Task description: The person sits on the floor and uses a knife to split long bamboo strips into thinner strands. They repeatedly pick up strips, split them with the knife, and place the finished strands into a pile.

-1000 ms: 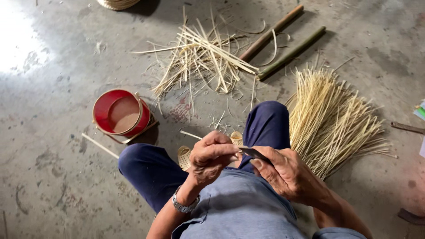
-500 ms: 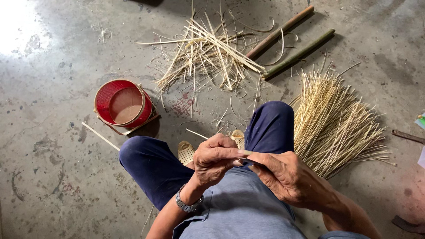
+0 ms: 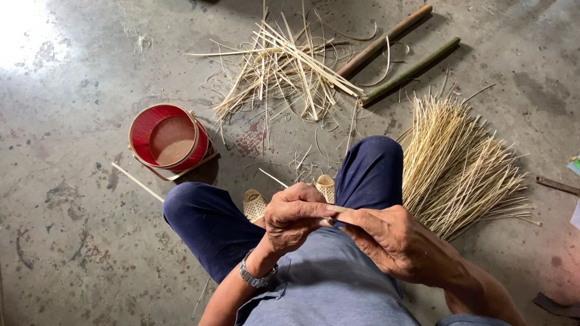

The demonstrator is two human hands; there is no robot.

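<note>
We see a thin bamboo strip (image 3: 336, 209) pinched between both hands over the lap, pale tan, short bit showing betw. the fingers; the rest is hidden by them. Left hand (image 3: 296, 216) curled tight round its near end, thumb on top. Right hand (image 3: 386, 241) closed narrow, forefinger and thumb nipping the strip's other end; the two hands are touching.

No labels or signs we can read; far right of the right hand, at the frame edge, a small green-and-white scrap of packaging (image 3: 574, 164), too cropped to tell more.

Just beyond the hands, betw. the knees in dark blue trousers (image 3: 208, 220), two woven sandals (image 3: 256, 205). Right of the right hand, a fanned bundle of fine bamboo splints (image 3: 459, 163). Further out ahead, a loose heap of split strips and shavings (image 3: 284, 66), w/ two bamboo poles (image 3: 411, 69) beside it. Left of the left hand, a round red container (image 3: 169, 142) on the concrete floor (image 3: 66, 181), one lone stick (image 3: 138, 182) near it.
</note>
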